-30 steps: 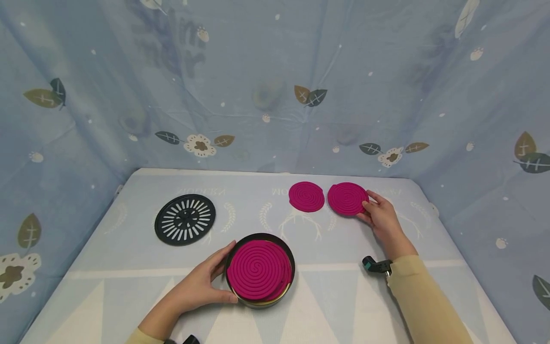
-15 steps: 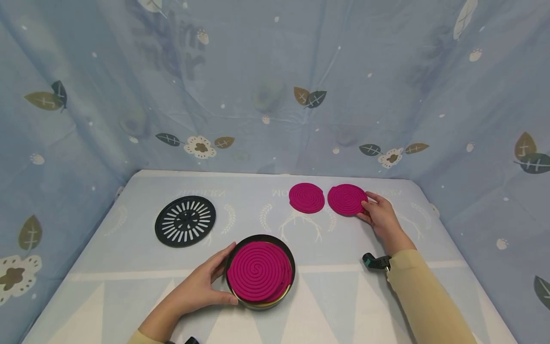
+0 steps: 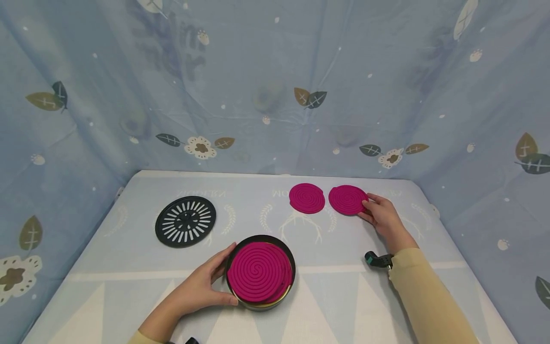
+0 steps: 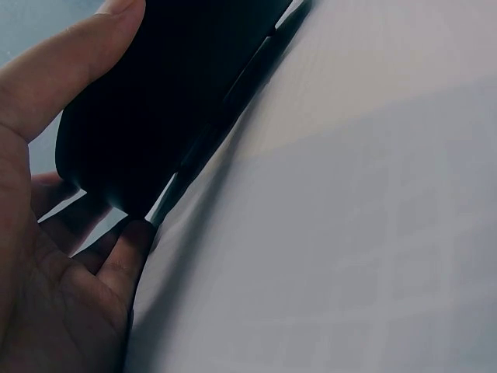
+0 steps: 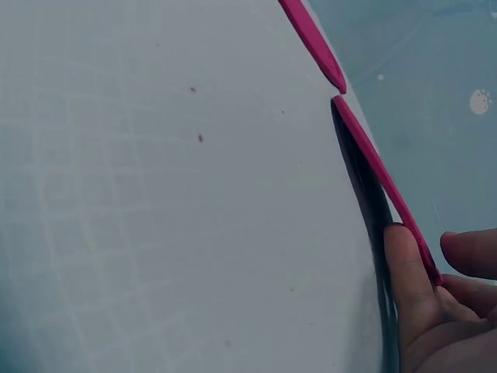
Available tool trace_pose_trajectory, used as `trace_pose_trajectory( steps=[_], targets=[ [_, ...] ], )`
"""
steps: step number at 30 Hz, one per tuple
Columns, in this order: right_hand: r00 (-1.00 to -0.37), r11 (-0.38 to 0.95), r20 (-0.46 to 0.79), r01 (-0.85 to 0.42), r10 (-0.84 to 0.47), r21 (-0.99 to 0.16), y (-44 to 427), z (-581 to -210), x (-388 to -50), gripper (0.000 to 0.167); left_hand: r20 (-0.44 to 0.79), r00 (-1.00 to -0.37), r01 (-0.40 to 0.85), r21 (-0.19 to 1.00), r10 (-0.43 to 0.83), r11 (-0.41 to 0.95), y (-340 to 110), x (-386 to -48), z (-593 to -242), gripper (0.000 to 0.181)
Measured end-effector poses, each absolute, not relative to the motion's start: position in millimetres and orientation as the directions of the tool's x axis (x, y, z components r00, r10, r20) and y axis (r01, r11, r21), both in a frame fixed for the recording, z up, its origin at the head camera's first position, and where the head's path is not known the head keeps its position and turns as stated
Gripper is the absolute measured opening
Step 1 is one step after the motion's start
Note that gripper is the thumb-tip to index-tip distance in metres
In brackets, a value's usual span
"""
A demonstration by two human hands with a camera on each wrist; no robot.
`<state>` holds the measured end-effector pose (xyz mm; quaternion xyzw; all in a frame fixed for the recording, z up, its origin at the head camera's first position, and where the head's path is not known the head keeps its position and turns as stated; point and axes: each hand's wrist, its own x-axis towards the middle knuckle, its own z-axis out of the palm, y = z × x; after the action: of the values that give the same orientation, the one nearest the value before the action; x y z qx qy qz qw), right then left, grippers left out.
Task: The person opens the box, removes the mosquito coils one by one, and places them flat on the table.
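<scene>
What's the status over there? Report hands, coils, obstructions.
Left hand gripping tin of pink coils. Right hand pinching loose coil by its edge. Second coil alongside, not touching. Nothing seen between loose coil and tin.

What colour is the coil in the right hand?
Magenta, in a spiral: the coil in the right hand shows best in the head view.
</scene>
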<state>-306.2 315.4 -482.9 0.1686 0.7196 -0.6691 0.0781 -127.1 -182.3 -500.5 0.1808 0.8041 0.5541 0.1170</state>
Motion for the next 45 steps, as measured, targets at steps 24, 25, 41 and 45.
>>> trace_pose_trajectory(
  steps=[24,25,41,45],
  targets=[
    [-0.953,0.253,-0.293,0.302,0.072,-0.919,327,-460,-290,0.070,0.026,-0.905,0.172,0.935,0.425,0.310,-182,-123,-499,0.121],
    [-0.953,0.236,-0.295,0.302,0.064,-0.924,328,-460,-289,0.070,0.027,-0.905,0.173,0.934,0.425,0.311,-182,-123,-499,0.121],
    [-0.986,0.217,-0.169,0.169,0.018,-0.962,311,-445,-272,0.067,0.027,-0.904,0.168,0.940,0.427,0.297,-183,-126,-500,0.120],
    [-0.987,0.206,-0.158,0.152,-0.010,-0.967,298,-441,-262,0.066,0.034,-0.901,0.173,0.942,0.433,0.287,-182,-127,-501,0.119]
  ],
)
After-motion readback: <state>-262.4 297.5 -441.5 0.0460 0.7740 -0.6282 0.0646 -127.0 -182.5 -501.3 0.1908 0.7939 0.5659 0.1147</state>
